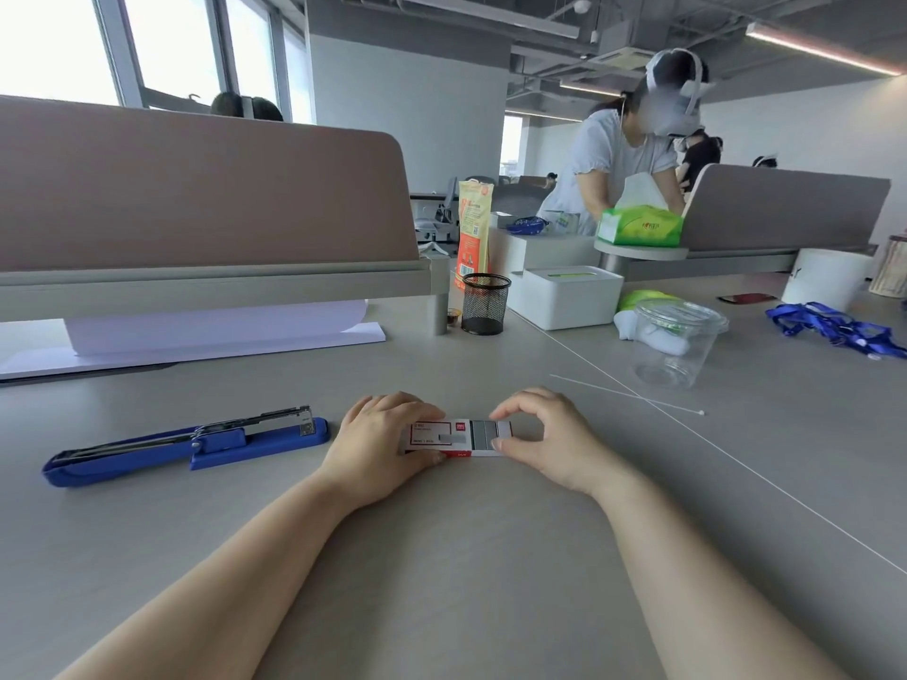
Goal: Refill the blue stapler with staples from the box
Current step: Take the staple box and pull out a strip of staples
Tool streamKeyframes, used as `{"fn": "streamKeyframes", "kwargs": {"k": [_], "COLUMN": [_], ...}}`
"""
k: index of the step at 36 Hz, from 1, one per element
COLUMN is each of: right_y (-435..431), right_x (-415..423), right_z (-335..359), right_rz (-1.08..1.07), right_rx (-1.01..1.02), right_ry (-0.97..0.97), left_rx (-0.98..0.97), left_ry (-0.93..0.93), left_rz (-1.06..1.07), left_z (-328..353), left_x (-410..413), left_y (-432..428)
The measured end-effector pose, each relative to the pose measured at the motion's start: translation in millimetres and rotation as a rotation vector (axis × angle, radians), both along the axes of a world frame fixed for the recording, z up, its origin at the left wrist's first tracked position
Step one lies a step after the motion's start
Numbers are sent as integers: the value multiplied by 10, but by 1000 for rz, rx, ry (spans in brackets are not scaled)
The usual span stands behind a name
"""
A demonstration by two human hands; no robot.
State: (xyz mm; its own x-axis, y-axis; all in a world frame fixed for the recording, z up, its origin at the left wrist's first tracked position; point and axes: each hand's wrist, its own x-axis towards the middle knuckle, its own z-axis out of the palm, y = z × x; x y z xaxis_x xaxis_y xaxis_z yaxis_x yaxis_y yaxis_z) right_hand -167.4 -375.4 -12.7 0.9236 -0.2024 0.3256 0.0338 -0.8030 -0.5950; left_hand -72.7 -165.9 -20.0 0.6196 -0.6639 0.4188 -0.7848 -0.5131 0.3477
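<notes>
A small white and red staple box (437, 436) lies on the grey desk between my hands. Its inner tray is slid out to the right, and rows of grey staples (485, 433) show in it. My left hand (380, 441) grips the box's left end. My right hand (549, 436) pinches the tray's right end between thumb and fingers. The blue stapler (196, 446) lies to the left of my left hand, flat on the desk, with its top swung open and its metal staple channel exposed.
A black mesh pen cup (485, 304), a white box (564, 296) and a clear plastic tub (680, 343) stand behind my hands. A thin white stick (628, 395) lies at the right. White paper (196, 336) sits under the desk divider. A person stands beyond.
</notes>
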Motion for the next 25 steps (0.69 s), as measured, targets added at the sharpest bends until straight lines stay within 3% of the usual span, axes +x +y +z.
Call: {"fn": "streamKeyframes", "kwargs": {"k": [25], "right_y": [68], "right_x": [0], "right_z": [13], "right_rz": [12], "right_rx": [-170], "right_ry": [55], "left_rx": [-23], "left_ry": [-8], "left_rz": [6], "left_z": [-20], "left_x": [13], "left_y": [-17]}}
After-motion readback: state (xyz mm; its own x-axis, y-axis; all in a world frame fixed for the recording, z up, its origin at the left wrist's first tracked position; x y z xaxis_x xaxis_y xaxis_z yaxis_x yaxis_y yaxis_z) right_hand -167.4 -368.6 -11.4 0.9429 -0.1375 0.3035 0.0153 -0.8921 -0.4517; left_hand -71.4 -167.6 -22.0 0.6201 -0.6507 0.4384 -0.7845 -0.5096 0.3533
